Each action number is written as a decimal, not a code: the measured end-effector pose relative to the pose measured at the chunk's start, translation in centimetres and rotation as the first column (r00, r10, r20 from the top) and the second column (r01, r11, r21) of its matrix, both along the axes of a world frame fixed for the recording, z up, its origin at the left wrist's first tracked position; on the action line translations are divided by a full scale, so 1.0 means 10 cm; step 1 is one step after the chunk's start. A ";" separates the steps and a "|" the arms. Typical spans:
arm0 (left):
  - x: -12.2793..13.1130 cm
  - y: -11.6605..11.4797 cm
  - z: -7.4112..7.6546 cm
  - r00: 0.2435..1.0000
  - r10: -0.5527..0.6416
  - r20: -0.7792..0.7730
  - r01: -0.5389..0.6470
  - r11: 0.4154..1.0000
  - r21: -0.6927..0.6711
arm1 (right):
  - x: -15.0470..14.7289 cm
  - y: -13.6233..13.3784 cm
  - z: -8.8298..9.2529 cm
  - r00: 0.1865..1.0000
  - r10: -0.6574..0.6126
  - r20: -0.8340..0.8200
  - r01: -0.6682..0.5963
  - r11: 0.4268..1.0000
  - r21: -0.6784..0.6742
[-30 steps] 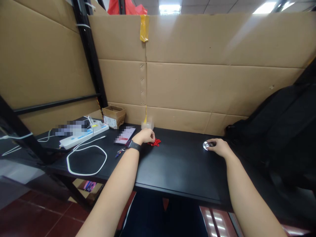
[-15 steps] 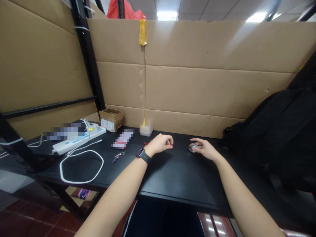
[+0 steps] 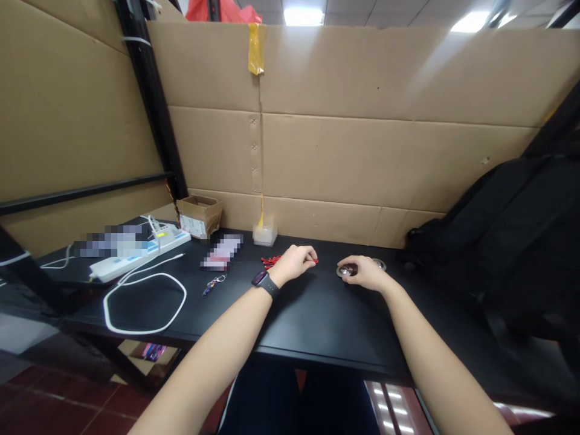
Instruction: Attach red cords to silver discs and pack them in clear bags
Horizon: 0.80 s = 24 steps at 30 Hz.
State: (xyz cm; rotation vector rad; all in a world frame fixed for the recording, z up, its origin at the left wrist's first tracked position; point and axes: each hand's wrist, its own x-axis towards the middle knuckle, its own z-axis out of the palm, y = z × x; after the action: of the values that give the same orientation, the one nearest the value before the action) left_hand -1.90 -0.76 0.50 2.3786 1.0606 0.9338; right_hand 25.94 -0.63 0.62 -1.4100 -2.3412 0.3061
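My left hand (image 3: 296, 264), with a dark watch on its wrist, pinches a thin red cord (image 3: 316, 261) between thumb and fingertips. More red cord (image 3: 270, 261) lies bunched on the black table behind that hand. My right hand (image 3: 368, 275) is curled around a round, shiny metal piece with a dark top (image 3: 347, 270), low over the table. Just behind the right hand, a second round metal piece (image 3: 379, 264) is partly covered. Fine details of both round pieces are too small to make out.
To the left lie a keychain (image 3: 212, 284), a blurred-out phone-shaped item (image 3: 223, 252), a white cable (image 3: 145, 331) and a power strip (image 3: 106, 271). A small cardboard box (image 3: 199, 216) and a clear container (image 3: 265, 235) stand by the cardboard wall. A black bag (image 3: 512, 235) fills the right side.
My right hand has shifted slightly left and its fingers have curled around the round piece. A second round piece now shows behind it. More red cord is visible by my left hand.
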 end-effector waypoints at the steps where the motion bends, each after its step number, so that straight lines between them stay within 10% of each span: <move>1: 0.01 -0.01 0.00 1.000 0.023 -0.005 -0.023 1.000 0.007 | -0.01 0.00 0.00 1.000 0.000 0.020 -0.001 1.000 0.031; 5: 0.03 -0.02 0.02 0.997 0.055 -0.045 -0.053 0.997 0.053 | -0.02 0.00 -0.04 0.997 -0.038 0.071 0.034 0.998 0.056; 9: 0.06 -0.04 0.01 0.998 0.063 -0.017 -0.060 0.990 0.131 | -0.08 0.02 -0.09 0.971 0.067 -0.229 -0.064 0.998 0.019; 14: 0.12 -0.04 -0.01 0.982 0.063 0.180 -0.069 0.997 0.025 | -0.32 -0.07 -0.08 0.698 0.091 -0.710 -0.264 0.955 -0.138; 24: 0.21 -0.04 -0.03 0.929 -0.009 0.370 0.033 0.998 -0.058 | -0.61 -0.22 -0.01 0.499 0.101 -0.861 -0.359 0.928 -0.099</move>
State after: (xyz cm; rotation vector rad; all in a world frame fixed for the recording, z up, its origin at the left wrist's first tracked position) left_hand 0.17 -1.19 0.16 2.0474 0.8993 1.2589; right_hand 19.79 -2.82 0.48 -0.7084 -1.6379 1.1515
